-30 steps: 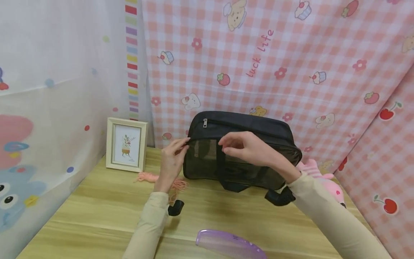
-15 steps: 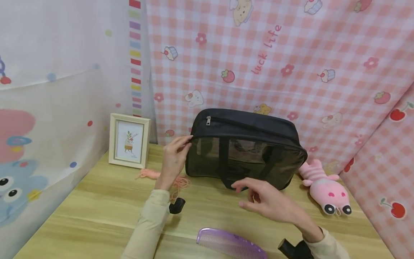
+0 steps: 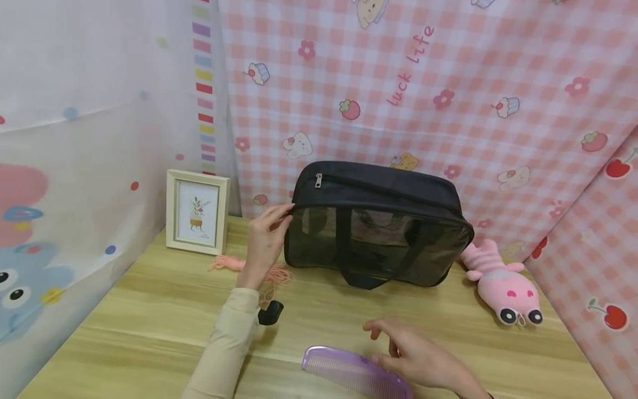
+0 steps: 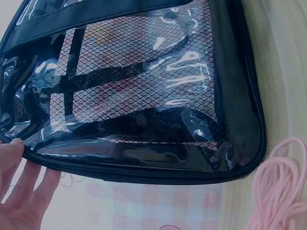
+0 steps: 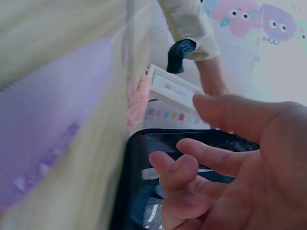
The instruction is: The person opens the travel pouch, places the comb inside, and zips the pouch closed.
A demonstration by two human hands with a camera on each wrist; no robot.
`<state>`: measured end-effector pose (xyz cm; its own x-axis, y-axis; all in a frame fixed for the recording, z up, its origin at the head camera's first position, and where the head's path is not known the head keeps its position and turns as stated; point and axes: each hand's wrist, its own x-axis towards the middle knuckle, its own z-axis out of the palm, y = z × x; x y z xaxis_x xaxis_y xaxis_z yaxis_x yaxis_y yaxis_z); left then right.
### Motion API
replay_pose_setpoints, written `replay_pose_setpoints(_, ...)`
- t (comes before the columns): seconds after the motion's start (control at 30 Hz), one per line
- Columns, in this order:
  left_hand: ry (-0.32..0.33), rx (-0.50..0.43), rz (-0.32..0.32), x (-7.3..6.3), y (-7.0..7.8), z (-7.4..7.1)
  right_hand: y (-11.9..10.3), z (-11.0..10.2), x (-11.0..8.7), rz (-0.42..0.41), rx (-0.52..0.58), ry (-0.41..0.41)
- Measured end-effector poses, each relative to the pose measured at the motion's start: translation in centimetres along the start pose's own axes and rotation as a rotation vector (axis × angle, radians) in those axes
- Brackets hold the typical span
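Observation:
A black zip bag (image 3: 379,221) with clear front panel and strap handle stands at the back of the table. My left hand (image 3: 264,241) pinches its upper left edge; in the left wrist view the thumb lies on the front side and the fingers (image 4: 45,189) behind. Near the front, a purple comb (image 3: 339,366) lies flat on the tabletop. Over the comb's right part hovers my right hand (image 3: 423,354), its fingers loosely bent and holding nothing. The right wrist view has the comb (image 5: 53,115) apart from that hand.
A cream picture frame (image 3: 196,210) stands at the back left. Peach cord (image 3: 229,262) lies partly behind my left wrist. Right of the bag is a pink plush toy (image 3: 503,282). Patterned cloths hang behind the wooden table (image 3: 149,332) and at both sides.
My right hand has come away from the bag's front, down and towards me to the comb, uncovering the bag and the plush toy. The left hand keeps its place on the bag's edge.

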<state>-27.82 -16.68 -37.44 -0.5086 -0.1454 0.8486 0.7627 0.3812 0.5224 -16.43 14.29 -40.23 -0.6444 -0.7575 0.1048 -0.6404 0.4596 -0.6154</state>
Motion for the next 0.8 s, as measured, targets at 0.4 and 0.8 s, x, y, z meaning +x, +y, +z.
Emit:
replay_pose_setpoints(0.4, -0.016, -0.01, -0.002, 0.4, 1.9, -0.5, 2.0, 1.9, -1.1, 0.226, 0.199, -0.159)
replay_pose_setpoints(0.8, -0.013, 0.004, -0.01, 0.2, 1.7, -0.5, 3.7, 2.5, -2.1, 0.259, 0.056, -0.19)
